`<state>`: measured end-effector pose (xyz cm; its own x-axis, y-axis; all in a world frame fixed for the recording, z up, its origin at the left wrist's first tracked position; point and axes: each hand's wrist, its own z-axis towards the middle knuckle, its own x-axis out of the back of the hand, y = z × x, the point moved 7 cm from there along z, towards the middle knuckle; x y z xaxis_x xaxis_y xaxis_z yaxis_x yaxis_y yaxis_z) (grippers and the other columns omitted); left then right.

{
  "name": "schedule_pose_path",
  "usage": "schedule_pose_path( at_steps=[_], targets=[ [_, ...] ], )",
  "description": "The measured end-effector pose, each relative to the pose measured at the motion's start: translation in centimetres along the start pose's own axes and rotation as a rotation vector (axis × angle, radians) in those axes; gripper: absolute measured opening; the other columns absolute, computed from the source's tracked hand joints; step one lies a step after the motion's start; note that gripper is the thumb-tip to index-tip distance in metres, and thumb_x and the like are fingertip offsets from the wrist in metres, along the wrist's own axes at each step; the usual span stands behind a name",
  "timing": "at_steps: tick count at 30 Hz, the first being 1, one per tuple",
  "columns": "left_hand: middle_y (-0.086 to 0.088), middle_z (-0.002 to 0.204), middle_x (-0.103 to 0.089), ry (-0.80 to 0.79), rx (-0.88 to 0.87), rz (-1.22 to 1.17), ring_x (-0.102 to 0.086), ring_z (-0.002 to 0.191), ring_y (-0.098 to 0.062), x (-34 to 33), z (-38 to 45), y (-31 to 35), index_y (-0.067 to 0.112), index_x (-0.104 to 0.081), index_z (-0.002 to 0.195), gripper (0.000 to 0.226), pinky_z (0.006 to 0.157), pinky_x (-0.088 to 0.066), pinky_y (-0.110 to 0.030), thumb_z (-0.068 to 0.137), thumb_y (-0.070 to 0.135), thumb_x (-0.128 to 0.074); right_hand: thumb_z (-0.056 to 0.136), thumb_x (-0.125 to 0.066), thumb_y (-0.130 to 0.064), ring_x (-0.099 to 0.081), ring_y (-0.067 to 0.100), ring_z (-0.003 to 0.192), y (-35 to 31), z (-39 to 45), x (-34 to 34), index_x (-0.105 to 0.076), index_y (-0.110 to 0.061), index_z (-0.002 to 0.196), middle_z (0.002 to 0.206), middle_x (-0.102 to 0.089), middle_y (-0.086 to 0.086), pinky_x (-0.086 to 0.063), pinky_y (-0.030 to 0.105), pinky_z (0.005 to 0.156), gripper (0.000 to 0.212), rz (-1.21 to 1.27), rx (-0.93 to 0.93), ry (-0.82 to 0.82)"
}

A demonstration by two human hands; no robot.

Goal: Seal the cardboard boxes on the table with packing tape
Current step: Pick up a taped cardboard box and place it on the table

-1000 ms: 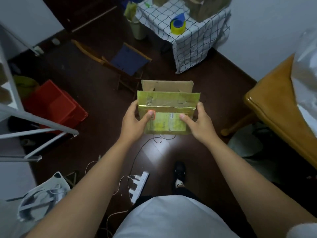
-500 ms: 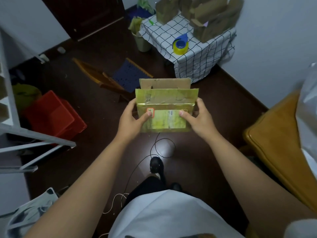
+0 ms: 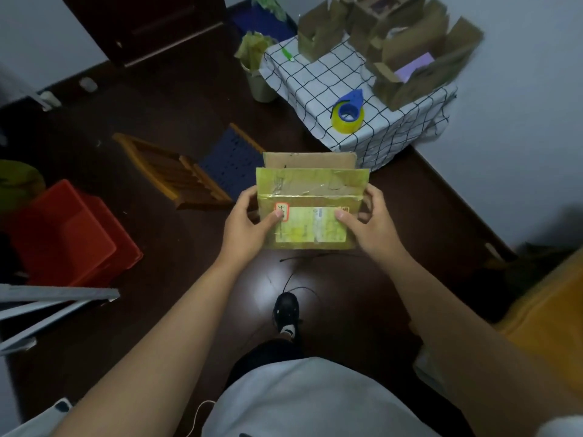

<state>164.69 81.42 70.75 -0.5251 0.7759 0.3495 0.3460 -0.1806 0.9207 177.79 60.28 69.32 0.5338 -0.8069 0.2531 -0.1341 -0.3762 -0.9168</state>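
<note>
Box carried toward the tabletop point(image 3: 318, 89), flaps unsealed
The cardboard box point(image 3: 310, 209) was gripped by the fingers of the left hand point(image 3: 249, 227) and right hand point(image 3: 372, 228); a floor cable point(image 3: 303, 258) could trip the step and it might be dropped.

Both arms reach out toward twelve o'clock; left hand point(image 3: 244, 227) grips at nine, right hand point(image 3: 372, 225) at three, thumbs pressed forward.

Small table point(image 3: 318, 86), checked cloth; on it: open cardboard boxes point(image 3: 407, 74), tape roll point(image 3: 347, 118) near front edge.
</note>
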Motion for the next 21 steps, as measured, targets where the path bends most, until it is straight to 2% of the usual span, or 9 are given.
schedule_pose_path(
  at_steps=[3, 8, 11, 16, 18, 21],
  targets=[
    [0.02, 0.112, -0.059, 0.015, -0.011, -0.014, -0.054, 0.094, 0.019, 1.2, 5.5, 0.6, 0.028, -0.053, 0.126, 0.047, 0.079, -0.044, -0.004, 0.086, 0.018, -0.074, 0.073, -0.078, -0.05, -0.066, 0.013, 0.109, -1.8, 5.0, -1.0, -0.036, -0.027, 0.144, 0.146, -0.052, -0.006, -0.057, 0.046, 0.092, 0.086, 0.006, -0.025, 0.017],
    [0.019, 0.115, -0.058, -0.005, -0.045, -0.021, -0.056, 0.103, 0.012, 1.9, 12.7, 2.6, 0.029, -0.053, 0.126, 0.048, 0.088, -0.048, -0.016, 0.085, 0.02, -0.075, 0.088, -0.075, -0.025, -0.066, 0.015, 0.109, -5.2, 11.1, -1.1, -0.04, -0.023, 0.142, 0.136, -0.058, -0.004, -0.058, 0.045, 0.092, 0.064, 0.029, -0.012, 0.04],
    [0.017, 0.116, -0.06, -0.003, -0.079, -0.032, -0.057, 0.101, 0.013, 1.9, 15.8, 4.3, 0.026, -0.054, 0.127, 0.049, 0.09, -0.05, -0.019, 0.085, 0.019, -0.076, 0.088, -0.076, -0.026, -0.066, 0.013, 0.109, -7.0, 13.7, -0.5, -0.039, -0.022, 0.143, 0.14, -0.056, -0.003, -0.057, 0.045, 0.094, 0.066, 0.027, -0.007, 0.064],
    [0.014, 0.121, -0.061, 0.004, -0.101, -0.021, -0.06, 0.108, -0.001, 1.4, 21.5, 6.4, 0.031, -0.054, 0.128, 0.049, 0.095, -0.052, -0.039, 0.084, 0.029, -0.075, 0.089, -0.075, -0.024, -0.067, 0.014, 0.108, -10.0, 18.5, 0.7, -0.037, -0.017, 0.143, 0.142, -0.054, -0.003, -0.056, 0.048, 0.095, 0.066, 0.041, 0.022, 0.067],
    [0.013, 0.122, -0.061, 0.01, -0.114, -0.02, -0.059, 0.108, 0.001, 1.0, 23.7, 7.3, 0.031, -0.053, 0.129, 0.049, 0.094, -0.052, -0.034, 0.085, 0.028, -0.074, 0.088, -0.075, -0.027, -0.068, 0.014, 0.106, -10.9, 20.8, 1.1, -0.039, -0.02, 0.138, 0.141, -0.054, -0.007, -0.056, 0.05, 0.094, 0.062, 0.05, 0.036, 0.054],
    [0.018, 0.117, -0.059, 0.022, -0.119, -0.01, -0.055, 0.102, 0.015, 0.1, 27.5, 8.6, 0.028, -0.052, 0.13, 0.048, 0.086, -0.046, -0.012, 0.087, 0.022, -0.073, 0.079, -0.077, -0.046, -0.068, 0.016, 0.108, -11.9, 25.2, 1.8, -0.038, -0.023, 0.143, 0.142, -0.053, -0.008, -0.057, 0.049, 0.09, 0.078, 0.035, 0.042, 0.053]
  ],
)
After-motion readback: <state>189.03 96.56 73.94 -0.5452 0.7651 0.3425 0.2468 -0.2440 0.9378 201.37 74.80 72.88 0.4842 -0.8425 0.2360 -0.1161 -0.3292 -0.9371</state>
